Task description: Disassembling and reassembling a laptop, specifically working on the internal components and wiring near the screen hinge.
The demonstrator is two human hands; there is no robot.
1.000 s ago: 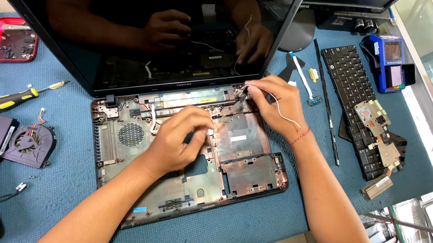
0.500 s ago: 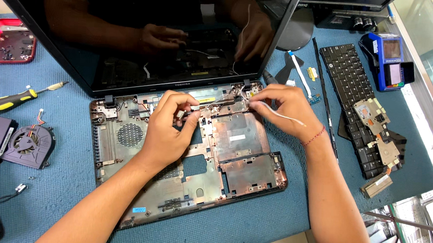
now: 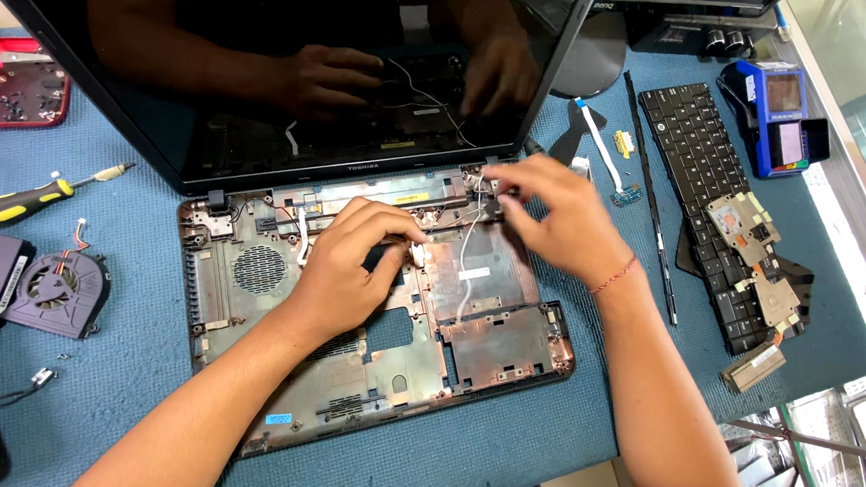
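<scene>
Hands: you have two in view, both over the rear half of one opened laptop base (image 3: 365, 370).
Left hand (image 3: 351, 269): your fingers are curled and pressed together on the centre of the base, the fingertips bearing down near the hinge edge; whether they pinch anything cannot be told.
Right hand (image 3: 555, 216): your thumb and fingertips are pinched on a small part at the right rear corner of the base, just beside the right hinge. One thin white cable (image 3: 467, 266) runs down from that point across the bare tray.
Laptop base: one, stripped of its keyboard, lying on the blue mat (image 3: 124, 375). Its screen (image 3: 263, 73) stands open behind your hands, dark, and mirrors them.
Keyboards: one loose black keyboard (image 3: 699, 160) to your right, well apart from the base.
Heatsink parts: one copper-and-metal assembly (image 3: 752, 263) rests on the keyboard's lower half.
Fans: one round cooling fan (image 3: 55, 286) to your left, near the base.
Screwdrivers: one, with a yellow-and-black handle (image 3: 14, 206), left of the screen.
Other items: one blue handheld meter (image 3: 781, 119) at far right; one red tray (image 3: 12, 82) at far left.
Obstructions: your left hand covers the centre of the base; your right hand hides the pinched part.
</scene>
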